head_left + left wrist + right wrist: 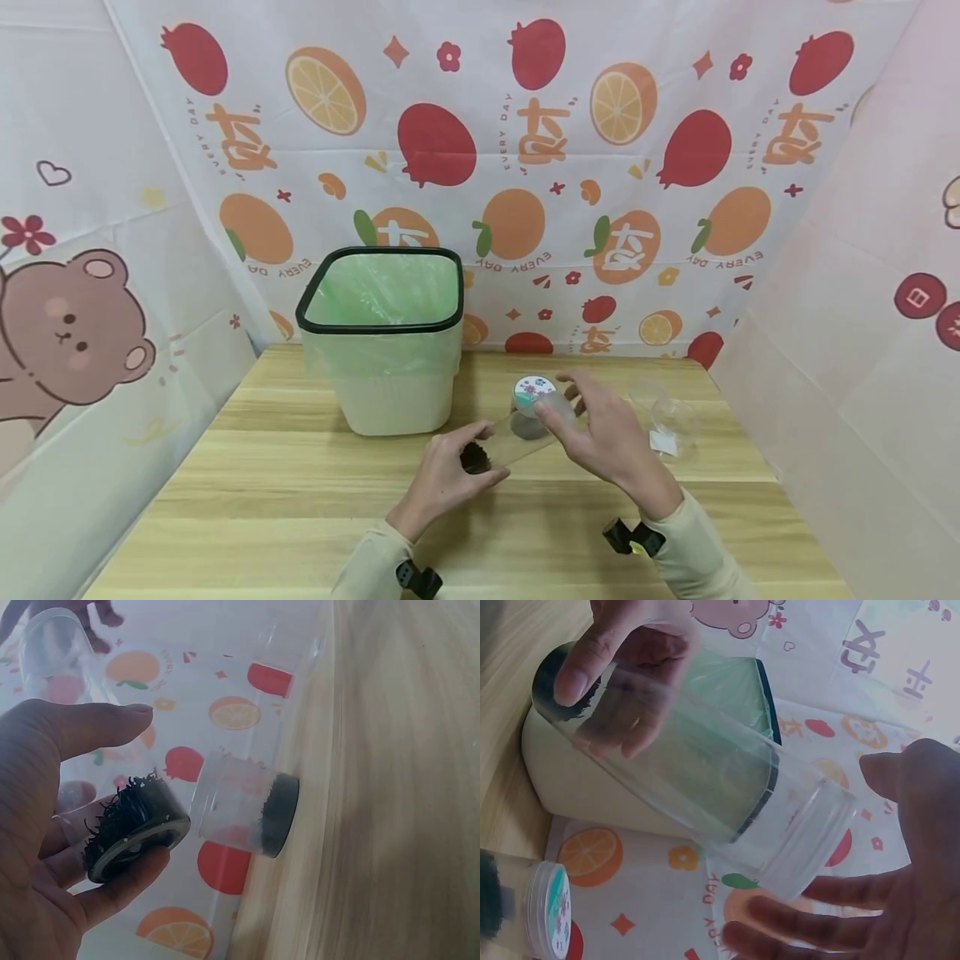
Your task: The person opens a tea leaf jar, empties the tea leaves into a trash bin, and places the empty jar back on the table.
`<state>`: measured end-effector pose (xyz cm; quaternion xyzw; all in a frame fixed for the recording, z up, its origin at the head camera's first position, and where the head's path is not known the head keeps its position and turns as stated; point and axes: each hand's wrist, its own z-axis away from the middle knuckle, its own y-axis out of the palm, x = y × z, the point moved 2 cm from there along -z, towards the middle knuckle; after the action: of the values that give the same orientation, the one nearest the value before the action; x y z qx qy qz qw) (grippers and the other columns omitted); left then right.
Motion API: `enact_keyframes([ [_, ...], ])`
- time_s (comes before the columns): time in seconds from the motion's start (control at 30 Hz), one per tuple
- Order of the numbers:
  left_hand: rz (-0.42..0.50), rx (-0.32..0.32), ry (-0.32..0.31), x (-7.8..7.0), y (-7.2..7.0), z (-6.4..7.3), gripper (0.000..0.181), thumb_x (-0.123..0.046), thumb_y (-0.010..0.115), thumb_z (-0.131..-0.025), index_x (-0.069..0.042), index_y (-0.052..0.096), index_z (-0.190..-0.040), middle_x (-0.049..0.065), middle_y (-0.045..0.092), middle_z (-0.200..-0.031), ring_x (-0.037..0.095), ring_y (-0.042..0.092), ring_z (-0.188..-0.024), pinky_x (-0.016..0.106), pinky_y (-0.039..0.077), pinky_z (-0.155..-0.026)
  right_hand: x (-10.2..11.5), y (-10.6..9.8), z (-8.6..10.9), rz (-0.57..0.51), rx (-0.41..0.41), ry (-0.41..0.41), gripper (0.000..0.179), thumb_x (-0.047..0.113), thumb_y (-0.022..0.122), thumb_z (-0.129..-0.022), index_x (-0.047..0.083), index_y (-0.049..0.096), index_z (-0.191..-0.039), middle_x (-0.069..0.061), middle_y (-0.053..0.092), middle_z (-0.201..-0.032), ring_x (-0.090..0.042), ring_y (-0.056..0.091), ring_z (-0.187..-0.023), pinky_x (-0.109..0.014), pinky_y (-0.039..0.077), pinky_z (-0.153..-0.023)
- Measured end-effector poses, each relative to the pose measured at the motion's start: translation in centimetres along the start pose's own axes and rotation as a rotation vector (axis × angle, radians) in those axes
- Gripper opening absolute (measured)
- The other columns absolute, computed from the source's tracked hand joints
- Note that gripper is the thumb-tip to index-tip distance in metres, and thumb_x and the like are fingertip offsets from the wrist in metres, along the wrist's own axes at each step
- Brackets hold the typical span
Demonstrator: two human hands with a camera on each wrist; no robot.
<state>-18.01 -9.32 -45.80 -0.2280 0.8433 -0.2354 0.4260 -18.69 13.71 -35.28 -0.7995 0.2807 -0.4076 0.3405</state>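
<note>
A tall clear plastic jar [697, 761] lies tilted across my left hand [444, 475], which holds it by its base between thumb and fingers. Black curly strands [135, 817], perhaps dried tea leaves, sit in that base. Beside the jar's clear far end [810, 844] is my right hand [603, 429], thumb and fingers spread around it; one fingertip is at its edge, but contact is hard to tell. Just behind stands a shorter clear jar [236, 802] with similar black contents at its bottom and a white and teal flowered lid [534, 390].
A cream bin [393, 404] with a black rim and green liner stands at the back left of the wooden table [247, 500]. Clear plastic pieces [675, 417], one with a white label, lie at the right. Printed cloth [480, 100] hangs behind and at both sides.
</note>
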Motion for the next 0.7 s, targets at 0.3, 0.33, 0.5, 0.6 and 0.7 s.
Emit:
enact_keyframes([
  [0.3,0.009,-0.001,-0.013,-0.29,0.23,-0.03,0.059,-0.025,0.096,-0.067,-0.014,0.070,-0.119,0.003,0.078,-0.108,0.017,0.074,-0.100,0.036,0.060,-0.089,-0.24,0.60,0.01,0.112,0.057,0.071,0.062,0.069,0.062,-0.089,0.018,0.063,-0.123,-0.001,0.072,-0.088,-0.004,0.057,-0.065,-0.022,0.043,-0.052],
  [0.33,0.014,0.000,-0.012,-0.31,0.25,-0.07,0.059,-0.024,0.095,-0.067,-0.014,0.070,-0.119,0.003,0.078,-0.108,0.018,0.074,-0.101,0.036,0.060,-0.089,-0.24,0.59,0.01,0.112,0.057,0.072,0.062,0.069,0.063,-0.088,0.018,0.063,-0.122,0.000,0.072,-0.087,-0.005,0.057,-0.064,-0.022,0.043,-0.051],
  [0.5,0.017,0.003,-0.004,-0.33,0.26,-0.06,0.058,-0.024,0.095,-0.068,-0.014,0.070,-0.119,0.004,0.078,-0.108,0.019,0.075,-0.101,0.036,0.060,-0.090,-0.21,0.61,0.18,0.103,0.064,0.059,0.060,0.068,0.068,-0.085,0.018,0.064,-0.119,0.003,0.071,-0.080,-0.001,0.054,-0.056,-0.020,0.042,-0.046],
  [0.6,0.019,0.004,-0.010,-0.25,0.29,0.00,0.058,-0.024,0.096,-0.067,-0.014,0.070,-0.118,0.004,0.078,-0.108,0.021,0.075,-0.101,0.036,0.060,-0.089,-0.15,0.64,0.20,0.098,0.059,0.032,0.058,0.064,0.072,-0.084,0.018,0.066,-0.119,0.003,0.072,-0.081,0.001,0.053,-0.056,-0.018,0.041,-0.046],
  [0.7,0.008,0.007,-0.007,-0.21,0.35,-0.08,0.058,-0.025,0.096,-0.067,-0.015,0.070,-0.118,0.003,0.078,-0.108,0.019,0.075,-0.101,0.035,0.060,-0.089,-0.13,0.59,0.12,0.087,0.036,0.012,0.054,0.060,0.074,-0.085,0.019,0.067,-0.119,0.002,0.073,-0.085,0.001,0.053,-0.057,-0.017,0.041,-0.046],
])
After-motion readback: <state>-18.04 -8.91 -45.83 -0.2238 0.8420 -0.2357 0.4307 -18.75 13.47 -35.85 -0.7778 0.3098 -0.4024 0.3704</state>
